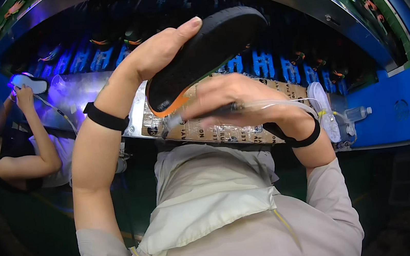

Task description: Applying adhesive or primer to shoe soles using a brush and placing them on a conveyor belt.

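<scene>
My left hand (163, 49) grips a black shoe (210, 49) with orange trim, its dark underside turned up toward me. The thumb lies along the shoe's edge, while the other fingers are hidden behind it. Below the shoe's near end, my right hand (234, 95) is closed round a brush (172, 125) with a pale tip and a dark handle. A clear tube (279, 101) runs from this tool to the right, past my wrist. Motion smears the right fingers. The brush tip appears apart from the shoe, close to the orange edge.
Printed cardboard under clear film covers the bench (205, 132). White shoes (323, 112) and a clear bottle (357, 113) stand at right. Behind run blue shoe racks (261, 63) under a metal hood. At left, a co-worker's hand (24, 95) holds a white sole (31, 83).
</scene>
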The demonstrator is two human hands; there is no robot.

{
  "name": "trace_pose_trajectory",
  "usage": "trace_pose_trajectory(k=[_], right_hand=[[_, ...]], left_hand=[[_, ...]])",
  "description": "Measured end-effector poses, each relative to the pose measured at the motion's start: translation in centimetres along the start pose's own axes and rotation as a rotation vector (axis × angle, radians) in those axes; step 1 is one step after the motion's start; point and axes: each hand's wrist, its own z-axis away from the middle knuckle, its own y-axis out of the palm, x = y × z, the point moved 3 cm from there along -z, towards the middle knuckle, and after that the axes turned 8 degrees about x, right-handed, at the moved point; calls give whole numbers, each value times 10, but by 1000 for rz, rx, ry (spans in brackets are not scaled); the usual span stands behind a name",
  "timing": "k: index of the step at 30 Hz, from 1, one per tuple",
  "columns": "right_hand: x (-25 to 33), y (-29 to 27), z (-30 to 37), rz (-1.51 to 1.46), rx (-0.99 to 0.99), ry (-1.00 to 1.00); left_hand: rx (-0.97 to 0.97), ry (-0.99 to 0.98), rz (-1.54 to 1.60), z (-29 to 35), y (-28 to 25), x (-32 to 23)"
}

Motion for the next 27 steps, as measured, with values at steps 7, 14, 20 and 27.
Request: trace_pose_trajectory(k=[7, 14, 20, 27], right_hand=[[-4, 7, -2, 1, 42, -143], [-20, 26, -7, 155, 71, -170], [-24, 14, 17, -117, -236, 28], [-80, 61, 55, -765, -681, 487]], left_hand=[[90, -174, -370, -16, 8, 0], [35, -201, -282, -10, -3, 12], [-213, 311, 523, 23, -55, 86], [-49, 6, 994, 137, -39, 184]])
